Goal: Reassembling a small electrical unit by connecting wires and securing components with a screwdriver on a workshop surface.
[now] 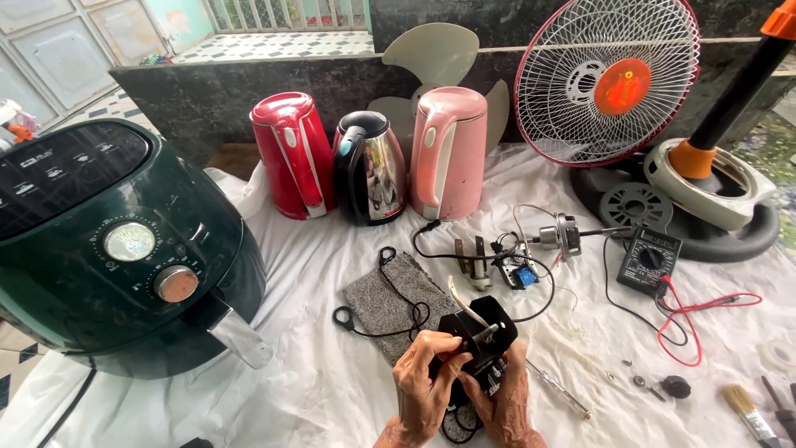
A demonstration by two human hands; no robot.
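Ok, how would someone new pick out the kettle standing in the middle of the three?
Find the big dark green air fryer on the white cloth. Right of it stand three kettles; the middle kettle, between the red kettle and pink kettle, is shiny steel and black.

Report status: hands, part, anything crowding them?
Left hand and right hand both gripping small black part. White wire sticks up from it. Grey pouch and screwdriver close by.

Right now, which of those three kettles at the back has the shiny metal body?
The middle kettle, with black trim and a reflective steel body. The red kettle to its left and the pink kettle to its right are both matte coloured.
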